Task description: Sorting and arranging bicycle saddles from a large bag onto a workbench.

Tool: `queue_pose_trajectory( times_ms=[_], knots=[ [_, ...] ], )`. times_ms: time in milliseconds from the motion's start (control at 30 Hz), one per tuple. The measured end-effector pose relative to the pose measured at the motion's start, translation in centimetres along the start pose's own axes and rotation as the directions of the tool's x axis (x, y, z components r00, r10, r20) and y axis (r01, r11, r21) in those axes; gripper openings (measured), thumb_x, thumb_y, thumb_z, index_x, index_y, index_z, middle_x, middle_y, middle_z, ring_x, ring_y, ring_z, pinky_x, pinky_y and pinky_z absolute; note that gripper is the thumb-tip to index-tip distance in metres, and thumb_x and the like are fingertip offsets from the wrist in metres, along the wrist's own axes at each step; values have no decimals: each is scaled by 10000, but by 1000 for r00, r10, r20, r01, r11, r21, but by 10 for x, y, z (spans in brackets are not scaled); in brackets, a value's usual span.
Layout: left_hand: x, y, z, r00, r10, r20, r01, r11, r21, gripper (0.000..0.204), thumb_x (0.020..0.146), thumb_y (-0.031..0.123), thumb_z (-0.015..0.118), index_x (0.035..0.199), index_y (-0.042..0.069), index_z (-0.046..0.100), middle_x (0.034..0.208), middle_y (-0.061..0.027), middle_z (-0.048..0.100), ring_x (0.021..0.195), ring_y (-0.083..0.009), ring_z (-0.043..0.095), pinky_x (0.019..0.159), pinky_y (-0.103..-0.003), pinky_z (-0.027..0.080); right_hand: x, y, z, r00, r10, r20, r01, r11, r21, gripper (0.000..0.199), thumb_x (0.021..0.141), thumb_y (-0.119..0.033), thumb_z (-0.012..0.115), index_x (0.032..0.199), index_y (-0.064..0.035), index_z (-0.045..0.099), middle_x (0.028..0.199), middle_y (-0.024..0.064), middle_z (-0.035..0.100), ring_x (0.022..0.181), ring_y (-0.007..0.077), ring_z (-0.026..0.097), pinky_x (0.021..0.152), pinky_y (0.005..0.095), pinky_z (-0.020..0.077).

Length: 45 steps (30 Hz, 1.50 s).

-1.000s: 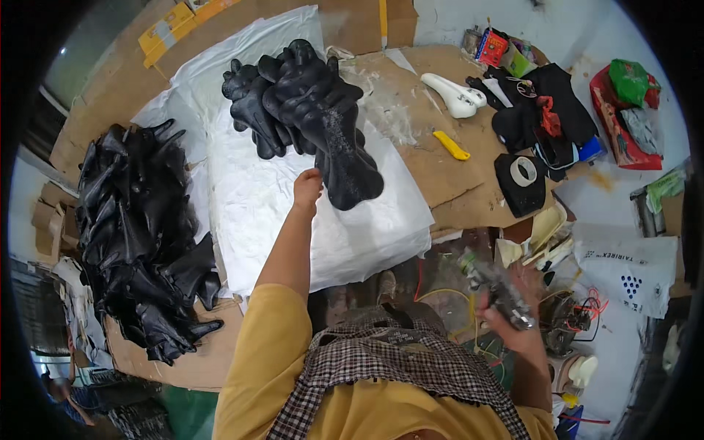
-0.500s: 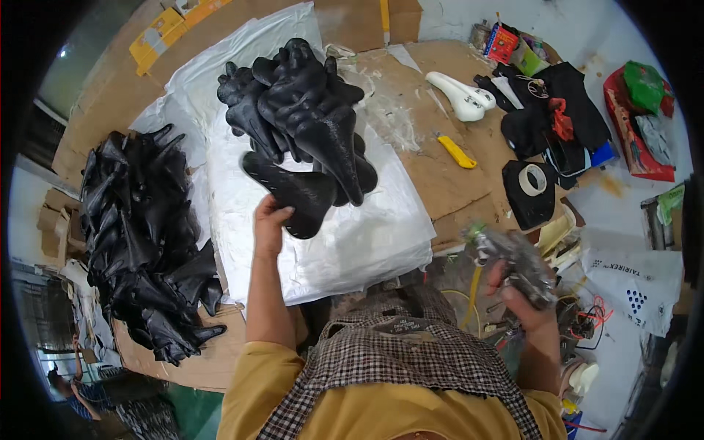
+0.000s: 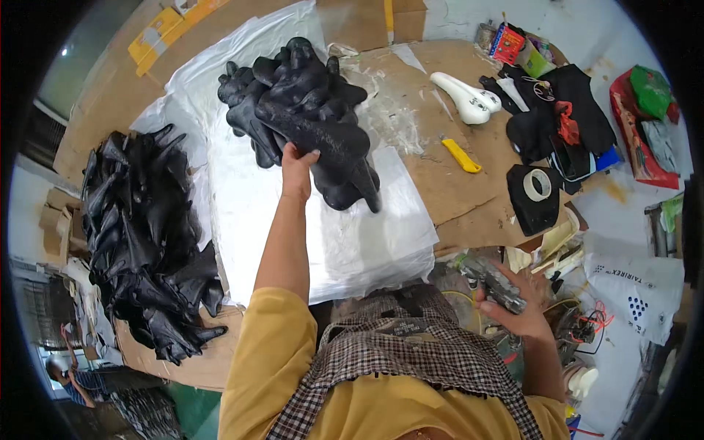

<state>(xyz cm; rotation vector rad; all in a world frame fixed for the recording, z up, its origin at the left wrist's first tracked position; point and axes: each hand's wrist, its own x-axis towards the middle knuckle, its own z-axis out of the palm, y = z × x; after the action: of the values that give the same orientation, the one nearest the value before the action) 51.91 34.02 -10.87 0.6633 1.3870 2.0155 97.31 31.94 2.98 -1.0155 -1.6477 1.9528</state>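
Left hand (image 3: 297, 165) clamped on black saddle cover (image 3: 323, 147), lifted at near edge of black cover pile (image 3: 286, 88) on white plastic sheet (image 3: 345, 242). Right hand (image 3: 513, 304) wrapped round grey metal tool (image 3: 495, 282), low by bench edge. Second heap of black covers (image 3: 139, 235) far left, well apart. White saddle (image 3: 466, 95), yellow knife (image 3: 462, 155), tape roll (image 3: 537, 185) on cardboard to right, clear of both hands. Tool tip hidden among clutter; wires and bits under right hand hard to make out. Bare sheet between pile and body.
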Motion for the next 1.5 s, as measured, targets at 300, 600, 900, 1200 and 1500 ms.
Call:
queue_pose_trajectory(
  times_ms=[300, 600, 900, 1200, 1500],
  knots=[
    [-59, 25, -14, 1000, -9, 8, 8, 996, 84, 357, 697, -128, 584, 1008, 31, 511, 985, -43, 570, 925, -154, 535, 862, -277, 403, 17, -27, -6, 994, -105, -6, 105, 994, -42, 615, 754, -153, 707, 1265, 33, 417, 894, 35, 591, 810, 89, 545, 731, 248, 459],
    [-117, 70, -117, 994, 73, -77, -88, 975, -205, 472, 708, -104, 581, 1160, -11, 481, 1122, -106, 564, 1044, -212, 538, 1000, -358, 351, 13, -34, -1, 989, -127, 77, 130, 991, -40, 606, 739, -133, 707, 1259, 24, 438, 952, 46, 592, 839, 98, 547, 751, 263, 459],
    [-79, 26, -70, 988, -108, 110, 135, 952, -275, 377, 741, -83, 557, 1113, -30, 531, 1094, -112, 584, 1009, -212, 548, 945, -346, 396, 24, -35, 6, 986, -162, 48, 162, 987, -2, 591, 757, -75, 680, 1277, 23, 416, 893, 28, 585, 807, 83, 543, 751, 230, 449],
    [-23, -12, -16, 942, -263, 210, 229, 958, 172, 408, 717, -46, 618, 1112, 30, 554, 999, -38, 588, 955, -168, 517, 896, -298, 381, 24, -4, 8, 996, -88, -35, 87, 996, -18, 629, 754, -85, 696, 1297, 10, 393, 912, 20, 594, 847, 80, 546, 765, 235, 458],
    [-71, 61, -14, 924, 50, 379, -190, 920, 342, 367, 643, 65, 741, 945, 30, 535, 860, -27, 493, 872, -152, 484, 798, -292, 395, 55, 19, 37, 997, -57, 53, 57, 998, 8, 480, 784, -47, 647, 1214, 24, 446, 882, 39, 570, 810, 121, 548, 741, 266, 474]
  ],
)
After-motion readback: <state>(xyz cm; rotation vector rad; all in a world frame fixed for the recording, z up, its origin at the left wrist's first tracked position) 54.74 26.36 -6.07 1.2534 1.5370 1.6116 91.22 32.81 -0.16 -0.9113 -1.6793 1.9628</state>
